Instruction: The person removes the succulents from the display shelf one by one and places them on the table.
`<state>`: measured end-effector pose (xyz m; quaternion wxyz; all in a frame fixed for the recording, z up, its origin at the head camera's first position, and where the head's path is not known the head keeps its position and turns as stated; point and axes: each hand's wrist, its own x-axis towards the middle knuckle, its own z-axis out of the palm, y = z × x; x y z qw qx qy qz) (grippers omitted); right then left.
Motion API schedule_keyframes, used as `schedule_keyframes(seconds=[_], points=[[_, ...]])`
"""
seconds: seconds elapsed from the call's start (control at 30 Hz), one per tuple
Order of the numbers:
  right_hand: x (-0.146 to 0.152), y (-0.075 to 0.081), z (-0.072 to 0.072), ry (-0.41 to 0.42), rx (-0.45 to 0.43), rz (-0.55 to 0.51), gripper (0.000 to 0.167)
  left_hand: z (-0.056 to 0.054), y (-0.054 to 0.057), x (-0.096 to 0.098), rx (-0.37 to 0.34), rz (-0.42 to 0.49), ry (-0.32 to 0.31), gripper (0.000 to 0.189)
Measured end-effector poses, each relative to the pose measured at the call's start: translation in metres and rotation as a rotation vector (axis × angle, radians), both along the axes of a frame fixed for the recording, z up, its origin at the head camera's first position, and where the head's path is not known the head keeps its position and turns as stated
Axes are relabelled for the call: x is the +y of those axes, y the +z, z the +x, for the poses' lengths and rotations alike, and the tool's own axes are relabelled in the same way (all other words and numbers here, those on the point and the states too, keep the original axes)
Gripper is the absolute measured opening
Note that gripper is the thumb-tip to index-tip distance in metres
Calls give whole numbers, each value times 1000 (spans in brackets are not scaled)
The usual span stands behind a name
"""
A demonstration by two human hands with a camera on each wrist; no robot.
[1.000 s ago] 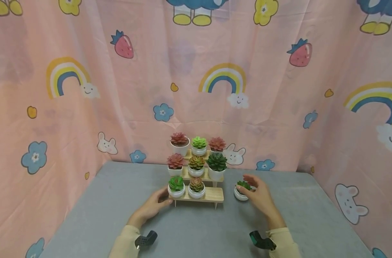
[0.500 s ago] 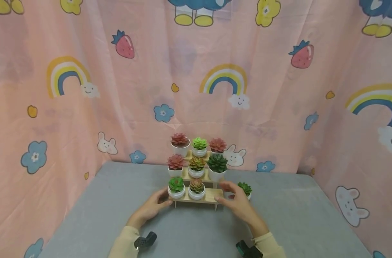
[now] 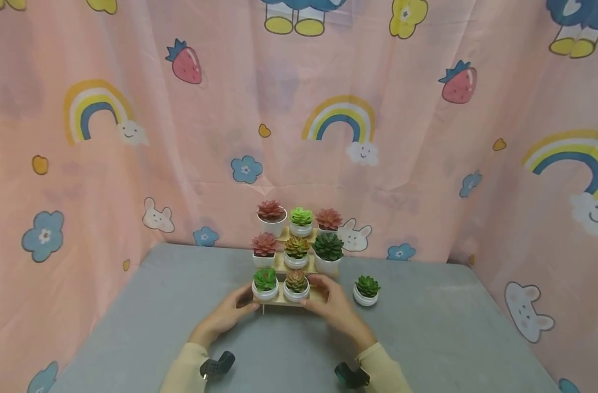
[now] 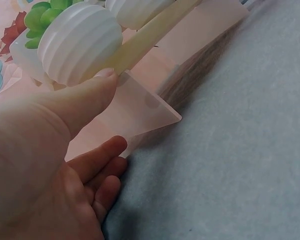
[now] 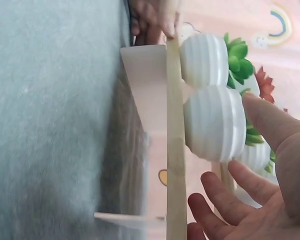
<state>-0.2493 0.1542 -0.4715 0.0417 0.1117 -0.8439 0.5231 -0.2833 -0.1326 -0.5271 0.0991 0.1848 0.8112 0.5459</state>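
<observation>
Flanking pot (image 3: 296, 295): right fingers (image 3: 324, 281), contact unclear; stand (image 3: 319, 295) partly hidden.

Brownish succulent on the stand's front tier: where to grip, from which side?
Grip the ribbed white pot below the leaves, thumb in front, fingers behind. Probably come from the right, where the right hand is: the wooden board runs on past it there, while the green succulent's pot sits close on its left. Its wall is rounded; the leaves spread loosely.

- Grey tabletop (image 3: 436, 333): tiered wooden stand (image 3: 318, 295), one green potted succulent (image 3: 366, 291) beside it.
- Stand: eight potted succulents (image 3: 296, 252); three back, three middle, two front.
</observation>
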Motion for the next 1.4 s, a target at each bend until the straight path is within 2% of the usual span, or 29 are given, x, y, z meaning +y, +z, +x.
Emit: schedule_keyframes(seconds=[0.27, 0.5, 0.63, 0.8, 0.93, 1.07, 1.27, 1.4], points=[[-12, -2, -8, 11, 10, 39, 63, -3, -2, -2, 9, 1, -15, 69], [-16, -5, -9, -10, 24, 75, 65, 0, 2, -1, 25, 4, -23, 68], [-17, -6, -9, -36, 33, 116, 67, 0, 3, 0, 10, 12, -19, 68], [-19, -7, -9, -50, 46, 157, 68, -1, -1, 0, -11, 22, -10, 69], [-20, -8, -7, -27, 47, 136, 69, -1, -2, -1, 3, 16, -15, 69], [-19, -8, -5, 9, 49, 96, 65, 1, 2, -1, 23, 8, -20, 68], [-17, -8, 1, 70, 30, -38, 63, 4, 6, 0, 10, -3, -6, 68], [-10, -2, 10, 51, 22, -54, 64, 3, 3, 0, -11, -6, 1, 68]])
